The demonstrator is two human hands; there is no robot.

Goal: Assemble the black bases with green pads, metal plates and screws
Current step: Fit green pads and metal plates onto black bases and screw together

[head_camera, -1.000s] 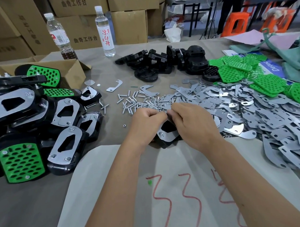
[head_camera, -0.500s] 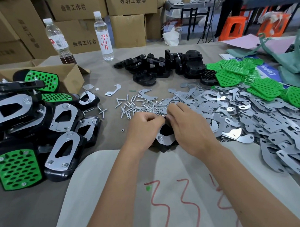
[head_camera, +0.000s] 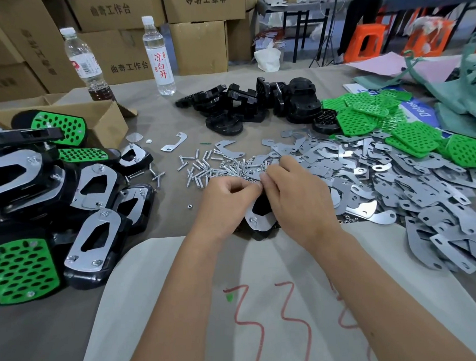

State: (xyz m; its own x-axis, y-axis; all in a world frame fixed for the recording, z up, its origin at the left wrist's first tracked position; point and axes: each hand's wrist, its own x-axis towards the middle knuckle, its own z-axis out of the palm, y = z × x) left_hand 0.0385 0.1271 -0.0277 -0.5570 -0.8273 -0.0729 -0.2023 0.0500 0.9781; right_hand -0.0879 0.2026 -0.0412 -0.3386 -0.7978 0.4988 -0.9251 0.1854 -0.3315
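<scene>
Near centre: white cloth [head_camera: 267, 303] is bare, open approach lane. Left blocked by finished assemblies [head_camera: 68, 206] and open cardboard box [head_camera: 109, 121]. Right blocked by spread of metal plates [head_camera: 393, 185]. Far: screws [head_camera: 205, 168], black bases [head_camera: 247, 105], green pads [head_camera: 382, 120]. Bare strip of table [head_camera: 165, 210] between assemblies and screws.

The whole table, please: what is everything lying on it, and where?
finished assemblies: a heap, black with green pads or metal plates, left
cardboard box: one, brown, far left
bottles: two, clear plastic, far left of centre
black bases: a pile, far centre
green pads: a pile, far right
metal plates: a large heap, silver, right
screws: a scatter, silver, centre
base being assembled: one, black with metal plate, under the hands
left hand: fingers curled, pinching something small
right hand: fingers curled, meeting the left's
</scene>
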